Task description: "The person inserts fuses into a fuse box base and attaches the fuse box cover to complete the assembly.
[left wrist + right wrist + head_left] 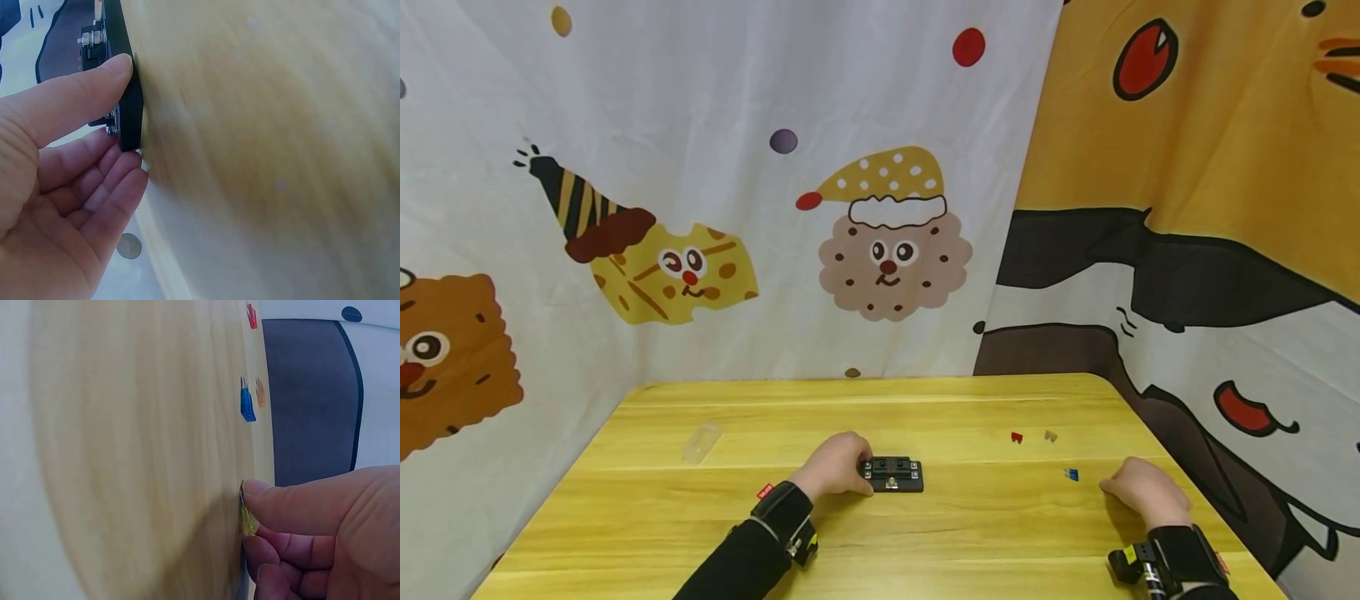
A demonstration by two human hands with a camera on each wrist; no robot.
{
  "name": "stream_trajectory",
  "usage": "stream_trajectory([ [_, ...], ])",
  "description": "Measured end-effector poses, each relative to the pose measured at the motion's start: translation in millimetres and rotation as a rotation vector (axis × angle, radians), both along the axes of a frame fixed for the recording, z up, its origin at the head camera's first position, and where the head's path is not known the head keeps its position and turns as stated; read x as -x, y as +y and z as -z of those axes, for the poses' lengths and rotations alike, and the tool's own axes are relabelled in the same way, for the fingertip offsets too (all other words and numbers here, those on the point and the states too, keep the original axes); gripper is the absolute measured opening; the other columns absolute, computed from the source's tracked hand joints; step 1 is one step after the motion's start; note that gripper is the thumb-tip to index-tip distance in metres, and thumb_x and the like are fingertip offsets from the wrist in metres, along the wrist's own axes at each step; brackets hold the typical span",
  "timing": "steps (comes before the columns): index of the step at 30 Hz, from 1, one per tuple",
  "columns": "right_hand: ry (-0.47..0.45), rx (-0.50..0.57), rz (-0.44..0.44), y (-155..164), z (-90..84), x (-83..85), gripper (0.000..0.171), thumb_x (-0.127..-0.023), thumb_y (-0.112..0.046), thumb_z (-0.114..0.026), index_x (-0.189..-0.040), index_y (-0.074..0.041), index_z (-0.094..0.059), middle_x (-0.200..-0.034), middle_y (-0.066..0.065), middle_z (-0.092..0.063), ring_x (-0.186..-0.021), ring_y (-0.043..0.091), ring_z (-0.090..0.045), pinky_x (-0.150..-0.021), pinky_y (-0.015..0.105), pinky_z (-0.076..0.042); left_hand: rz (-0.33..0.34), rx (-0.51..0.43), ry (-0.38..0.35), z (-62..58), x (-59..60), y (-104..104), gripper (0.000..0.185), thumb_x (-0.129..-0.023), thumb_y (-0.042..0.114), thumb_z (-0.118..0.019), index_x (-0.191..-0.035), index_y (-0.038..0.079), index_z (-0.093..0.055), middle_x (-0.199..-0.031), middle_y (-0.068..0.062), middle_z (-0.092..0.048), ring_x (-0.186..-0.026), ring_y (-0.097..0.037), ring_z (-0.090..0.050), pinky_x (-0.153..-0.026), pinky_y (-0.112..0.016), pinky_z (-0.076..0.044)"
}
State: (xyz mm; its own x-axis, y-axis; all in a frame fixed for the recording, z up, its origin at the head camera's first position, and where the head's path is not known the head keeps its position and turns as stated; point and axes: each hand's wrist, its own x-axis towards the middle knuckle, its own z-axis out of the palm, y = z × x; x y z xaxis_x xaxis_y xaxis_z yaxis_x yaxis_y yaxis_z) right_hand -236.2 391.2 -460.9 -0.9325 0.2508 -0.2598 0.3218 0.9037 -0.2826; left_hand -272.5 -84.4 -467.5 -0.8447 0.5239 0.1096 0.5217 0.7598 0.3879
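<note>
On the table lies a black fuse block (892, 474) with metal screw terminals. My left hand (838, 467) grips its left end; in the left wrist view the thumb (115, 65) lies along the block's edge and the curled fingers are at its end. At the right, my right hand (1147, 492) pinches a small yellow blade fuse (249, 522) between thumb and fingers, close to the tabletop. Just left of that hand lies a blue blade fuse (1071, 475). A red blade fuse (1017, 437) and a tan one (1050, 436) lie farther back.
A clear plastic cover (702, 442) lies at the left of the wooden table (970, 542). Behind the table hangs a white printed curtain (700, 108), with a yellow and dark printed one at the right.
</note>
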Motion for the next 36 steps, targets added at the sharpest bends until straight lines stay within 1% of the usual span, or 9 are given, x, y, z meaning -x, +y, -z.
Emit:
stream_trajectory([
  [5,-0.006,-0.002,-0.002,-3,0.2,1.3,0.024,-0.092,-0.026,-0.066,-0.079,-0.006,-0.061,-0.075,0.008,-0.047,-0.074,0.027,-0.049,-0.067,0.043,-0.036,-0.002,-0.002,-0.004,0.3,0.0,-1,0.040,-0.064,0.025,-0.094,-0.092,0.006,-0.072,-0.082,0.002,-0.060,-0.074,-0.012,-0.050,-0.076,-0.032,-0.048],
  [11,0.025,0.022,-0.016,-3,1.2,0.8,0.030,-0.092,-0.022,-0.065,-0.065,-0.013,-0.054,-0.067,0.004,-0.038,-0.066,0.021,-0.044,-0.063,0.036,-0.031,0.001,-0.001,0.000,0.7,0.0,-1,0.039,-0.065,0.025,-0.093,-0.092,0.007,-0.072,-0.082,0.003,-0.060,-0.074,-0.012,-0.051,-0.076,-0.032,-0.048],
  [13,0.046,0.032,-0.018,-3,1.8,0.0,0.029,-0.092,-0.022,-0.066,-0.067,-0.013,-0.054,-0.069,0.004,-0.040,-0.066,0.021,-0.044,-0.062,0.036,-0.030,0.002,-0.002,0.001,0.6,0.0,-1,0.039,-0.065,0.025,-0.093,-0.092,0.007,-0.072,-0.083,0.003,-0.061,-0.074,-0.012,-0.051,-0.076,-0.032,-0.048],
  [17,0.074,0.057,-0.016,-3,0.6,-1.8,0.021,-0.090,-0.024,-0.068,-0.079,-0.009,-0.058,-0.077,0.008,-0.048,-0.074,0.025,-0.049,-0.065,0.038,-0.033,0.003,-0.003,0.004,0.3,-0.2,-1,0.039,-0.065,0.025,-0.093,-0.092,0.006,-0.072,-0.083,0.002,-0.062,-0.075,-0.012,-0.052,-0.077,-0.033,-0.049],
  [20,0.093,0.070,-0.023,-3,-1.7,-2.1,0.024,-0.089,-0.026,-0.070,-0.090,-0.005,-0.059,-0.086,0.010,-0.054,-0.079,0.027,-0.051,-0.067,0.041,-0.037,0.001,-0.003,0.003,0.6,-0.1,-1,0.040,-0.065,0.025,-0.093,-0.093,0.006,-0.072,-0.084,0.002,-0.062,-0.075,-0.012,-0.052,-0.077,-0.033,-0.049],
  [25,0.173,0.072,-0.094,-7,-7.2,-0.6,0.024,-0.089,-0.023,-0.069,-0.095,-0.002,-0.059,-0.086,0.010,-0.057,-0.076,0.025,-0.051,-0.066,0.039,-0.039,-0.003,-0.004,-0.003,0.9,-0.1,-1,0.040,-0.065,0.025,-0.093,-0.092,0.006,-0.072,-0.083,0.002,-0.061,-0.074,-0.012,-0.051,-0.077,-0.033,-0.048],
  [28,0.239,0.064,-0.141,-15,-11.4,-0.5,0.025,-0.090,-0.021,-0.068,-0.096,0.002,-0.059,-0.086,0.010,-0.059,-0.074,0.024,-0.052,-0.067,0.040,-0.043,-0.005,-0.003,-0.005,0.3,-0.4,-1,0.040,-0.065,0.025,-0.093,-0.092,0.006,-0.071,-0.083,0.003,-0.060,-0.074,-0.012,-0.051,-0.077,-0.033,-0.048],
  [31,0.298,0.067,-0.163,-27,-15.8,-0.6,0.025,-0.091,-0.019,-0.069,-0.097,0.004,-0.058,-0.085,0.010,-0.059,-0.074,0.025,-0.052,-0.067,0.042,-0.044,-0.007,0.000,-0.004,0.1,-0.6,-1,0.040,-0.065,0.025,-0.093,-0.092,0.006,-0.071,-0.083,0.003,-0.060,-0.074,-0.012,-0.050,-0.077,-0.033,-0.048],
  [36,0.362,0.086,-0.176,-48,-23.0,0.2,0.023,-0.091,-0.015,-0.070,-0.095,0.003,-0.057,-0.080,0.007,-0.055,-0.071,0.024,-0.050,-0.063,0.037,-0.041,-0.006,0.004,-0.007,0.7,0.1,-1,0.041,-0.065,0.026,-0.094,-0.093,0.006,-0.071,-0.083,0.003,-0.059,-0.074,-0.012,-0.050,-0.077,-0.032,-0.048],
])
